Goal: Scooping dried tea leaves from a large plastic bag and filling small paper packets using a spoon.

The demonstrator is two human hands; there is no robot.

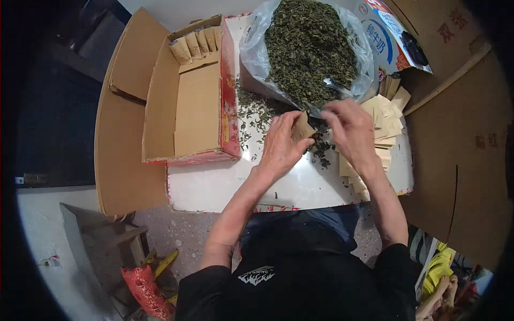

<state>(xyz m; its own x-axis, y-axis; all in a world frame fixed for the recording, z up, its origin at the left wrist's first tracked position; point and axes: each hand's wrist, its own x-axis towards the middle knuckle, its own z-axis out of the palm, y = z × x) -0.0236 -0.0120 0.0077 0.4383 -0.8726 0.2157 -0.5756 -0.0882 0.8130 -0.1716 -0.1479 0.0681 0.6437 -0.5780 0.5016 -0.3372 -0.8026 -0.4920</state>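
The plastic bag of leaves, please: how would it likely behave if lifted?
The plastic bag looks thin and creased, so it would probably sag. Its open top is heaped with loose leaves, which could spill if tilted.

Left head-worn fisheye camera, single view, close range, facing down across near edge of white red-edged table (206,187)

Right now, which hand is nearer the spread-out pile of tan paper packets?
Right. The right hand overlaps the left edge of the pile of tan paper packets in this view; the left hand is farther left, holding one brown packet.
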